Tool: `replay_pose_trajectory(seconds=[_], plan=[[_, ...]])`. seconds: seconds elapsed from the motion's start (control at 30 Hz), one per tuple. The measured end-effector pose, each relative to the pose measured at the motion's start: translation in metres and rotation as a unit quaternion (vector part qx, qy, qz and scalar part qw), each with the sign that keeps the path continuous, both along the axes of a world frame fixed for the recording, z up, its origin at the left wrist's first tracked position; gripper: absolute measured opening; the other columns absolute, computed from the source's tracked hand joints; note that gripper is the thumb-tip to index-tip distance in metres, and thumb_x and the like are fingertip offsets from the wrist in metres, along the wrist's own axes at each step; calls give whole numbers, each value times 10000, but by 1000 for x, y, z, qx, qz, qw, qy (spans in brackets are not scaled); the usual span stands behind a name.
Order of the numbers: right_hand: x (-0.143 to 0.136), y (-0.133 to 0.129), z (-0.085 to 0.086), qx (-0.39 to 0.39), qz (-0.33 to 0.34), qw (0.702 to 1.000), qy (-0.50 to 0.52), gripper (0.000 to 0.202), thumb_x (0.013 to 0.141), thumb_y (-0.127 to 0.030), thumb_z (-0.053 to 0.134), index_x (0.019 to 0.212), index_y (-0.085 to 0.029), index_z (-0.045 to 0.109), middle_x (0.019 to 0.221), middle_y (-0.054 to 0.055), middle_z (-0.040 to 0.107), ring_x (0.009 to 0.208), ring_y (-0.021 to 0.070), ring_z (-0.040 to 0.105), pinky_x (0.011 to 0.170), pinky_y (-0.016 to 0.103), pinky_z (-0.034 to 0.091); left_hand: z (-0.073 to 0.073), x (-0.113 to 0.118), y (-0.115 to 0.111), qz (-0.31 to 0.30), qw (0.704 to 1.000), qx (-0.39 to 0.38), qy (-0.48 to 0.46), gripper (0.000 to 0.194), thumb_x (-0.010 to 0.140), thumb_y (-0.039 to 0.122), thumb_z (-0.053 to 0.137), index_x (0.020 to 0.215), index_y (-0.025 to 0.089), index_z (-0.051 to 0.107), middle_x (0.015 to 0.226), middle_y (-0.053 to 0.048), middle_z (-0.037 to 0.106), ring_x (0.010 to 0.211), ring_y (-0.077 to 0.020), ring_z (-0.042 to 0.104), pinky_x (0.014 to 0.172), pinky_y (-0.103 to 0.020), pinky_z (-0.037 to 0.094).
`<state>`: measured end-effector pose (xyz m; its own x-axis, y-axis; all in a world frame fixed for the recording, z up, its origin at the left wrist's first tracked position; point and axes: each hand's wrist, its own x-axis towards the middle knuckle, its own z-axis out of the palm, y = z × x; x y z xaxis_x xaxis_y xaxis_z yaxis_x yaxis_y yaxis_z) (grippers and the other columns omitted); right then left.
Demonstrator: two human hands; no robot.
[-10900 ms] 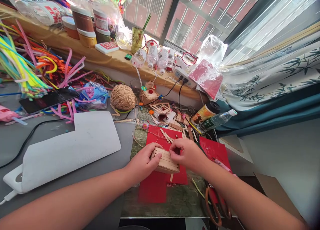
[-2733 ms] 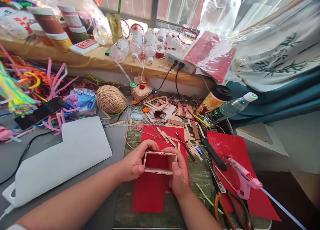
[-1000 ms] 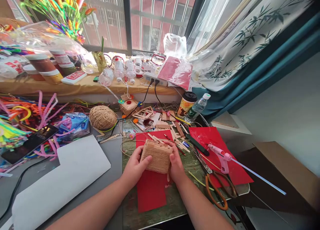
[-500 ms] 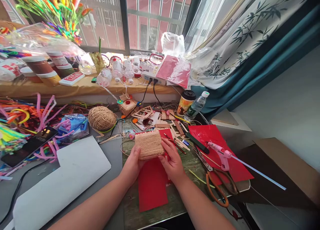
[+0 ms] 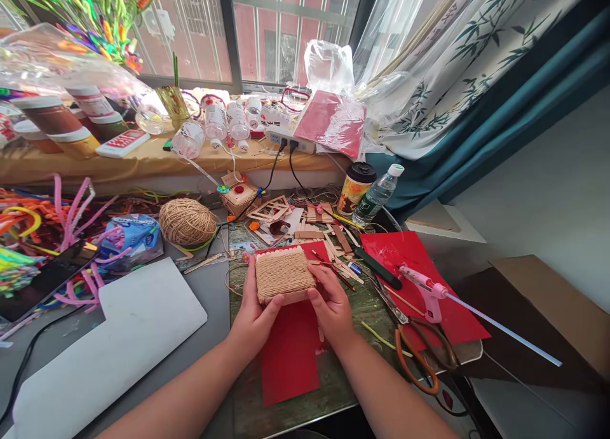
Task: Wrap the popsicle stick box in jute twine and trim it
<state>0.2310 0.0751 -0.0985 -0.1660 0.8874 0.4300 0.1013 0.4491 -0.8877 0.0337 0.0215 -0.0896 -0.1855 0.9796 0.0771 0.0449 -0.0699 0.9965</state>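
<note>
A small box wrapped in twine [image 5: 283,272], with a row of rounded wooden stick ends along its far edge, is held between both hands. My left hand [image 5: 252,309] grips its left side, thumb at the near corner. On the right side, my right hand [image 5: 332,302] has its fingers and thumb against the box. Below it lies red paper [image 5: 290,363] on the dark green board [image 5: 333,394]. Twine runs from a ball [image 5: 187,222] at the upper left. Beyond the box are loose wooden sticks [image 5: 309,234].
On the right, a pink glue gun [image 5: 429,290] lies on another red sheet [image 5: 469,324], near scissors [image 5: 414,356]. A water bottle [image 5: 379,196] and cup [image 5: 355,188] stand behind. White board [image 5: 114,344] and pipe cleaners [image 5: 71,216] lie left.
The box has tilted, showing more of its near edge and the stick ends. My left thumb has moved to the near corner. The camera view has shifted slightly.
</note>
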Motion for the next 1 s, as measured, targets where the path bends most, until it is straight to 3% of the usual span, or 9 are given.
replay_pose_trajectory(seconds=[0.17, 0.33, 0.47, 0.57, 0.73, 0.9, 1.0], plan=[[-4, -2, 0, -27, -20, 999, 21, 396, 1000, -425, 726, 1385, -331, 724, 1310, 92, 676, 1258, 268, 651, 1060, 434, 578, -5, 1, 0, 7, 999, -8, 32, 984, 979, 530, 695, 1736, 301, 109, 1825, -71, 123, 1696, -277, 84, 1375, -420, 49], [-5, -5, 2, -10, -18, 1000, 3, 417, 1005, -442, 706, 1406, -331, 688, 1398, 108, 634, 1347, 285, 608, 1166, 505, 507, -5, 2, -1, 4, 999, -6, 37, 943, 1012, 540, 640, 1737, 303, 87, 1825, -77, 129, 1691, -290, 107, 1376, -461, 61], [-3, -8, 10, 44, 33, 998, -23, 513, 1023, -469, 653, 1521, -384, 562, 1683, 86, 425, 1572, 329, 405, 1262, 593, 385, -7, 0, -5, -39, 999, -3, 19, 913, 1016, 538, 634, 1735, 301, 123, 1810, -97, 193, 1686, -312, 141, 1373, -497, 110], [0, -11, 14, 58, 61, 996, -33, 467, 1056, -473, 587, 1516, -399, 548, 1760, 48, 322, 1623, 332, 324, 1286, 622, 331, -10, 0, -6, -58, 998, -1, -1, 930, 999, 534, 665, 1733, 296, 145, 1801, -106, 226, 1682, -327, 160, 1369, -507, 142], [-1, -12, 14, 31, 61, 997, -36, 274, 1086, -445, 525, 1298, -327, 654, 1748, 53, 335, 1616, 323, 333, 1283, 606, 328, -8, 2, -3, -61, 998, -12, -11, 962, 990, 539, 680, 1735, 273, 132, 1798, -117, 241, 1675, -327, 190, 1367, -498, 148], [-5, -13, 12, 15, 59, 998, -23, 262, 1104, -428, 496, 1302, -331, 638, 1703, 57, 397, 1593, 302, 369, 1292, 584, 309, -5, 3, -2, -66, 998, -26, -4, 905, 1031, 567, 597, 1737, 283, 107, 1814, -92, 194, 1678, -302, 186, 1371, -473, 143], [-7, -12, 10, -2, 49, 999, -18, 296, 1115, -461, 460, 1315, -333, 635, 1669, 63, 447, 1568, 296, 404, 1288, 570, 317, -5, 1, -4, -55, 998, -5, 26, 815, 1058, 571, 536, 1732, 317, 155, 1820, -65, 174, 1695, -289, 95, 1379, -458, 93]])
